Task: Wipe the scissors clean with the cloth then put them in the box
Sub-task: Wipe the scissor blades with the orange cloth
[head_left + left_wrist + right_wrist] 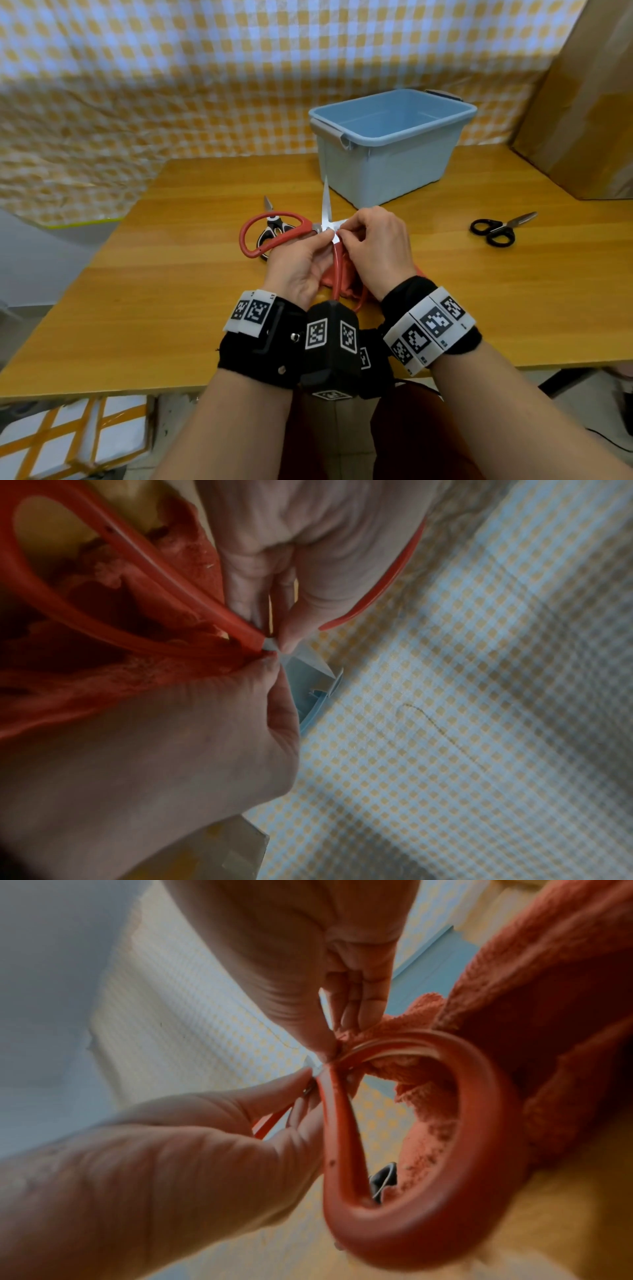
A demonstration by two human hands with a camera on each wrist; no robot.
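Scissors (327,229) with red loop handles are held spread wide open above the middle of the wooden worktop (171,291), between both hands. In the head view 1 silver blade points toward 12 o'clock at the box, while its red handle runs back toward 6 o'clock between the wrists; the other handle loop reaches out toward 9 o'clock, and its blade toward 3 o'clock is hidden under the fingers. The left hand (301,263) pinches the scissors at the pivot with thumb and fingertips. The right hand (375,248) has its fingers curled, pinching a red cloth (346,277) against the metal beside the pivot; the rest of the cloth hangs below the hands. A light blue box (390,150) stands open-topped on the worktop at 1 o'clock from the hands, near them. A second pair of scissors (274,228) with black-and-white handles lies on the worktop partly under the red loop, its tip toward 12 o'clock. A third, black-handled pair (498,228) lies well apart at 3 o'clock, blades toward 2 o'clock. Wristbands (430,325) carry square black-and-white coded markers; no writing on them is readable.
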